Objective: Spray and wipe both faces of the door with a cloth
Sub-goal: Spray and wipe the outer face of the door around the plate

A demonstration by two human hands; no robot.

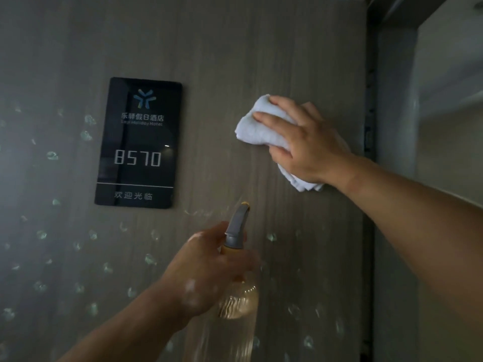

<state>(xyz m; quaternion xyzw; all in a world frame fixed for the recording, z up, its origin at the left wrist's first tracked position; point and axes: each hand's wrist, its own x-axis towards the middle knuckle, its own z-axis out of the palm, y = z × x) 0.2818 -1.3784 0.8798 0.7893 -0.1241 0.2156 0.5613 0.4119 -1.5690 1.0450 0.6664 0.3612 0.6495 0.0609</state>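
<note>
The brown wood-grain door (235, 48) fills most of the head view. My right hand (305, 142) presses a crumpled white cloth (251, 124) flat against the door's upper right, fingers spread over it. Lower down, my left hand (203, 270) grips a clear spray bottle (236, 299) with a grey and yellow trigger head, nozzle pointed at the door. Scattered droplets cling to the door's lower half and left side.
A black room-number plate (138, 142) reading 8570 is fixed to the door left of the cloth. The door's right edge meets a dark frame (369, 126), with a pale wall (449, 113) beyond it.
</note>
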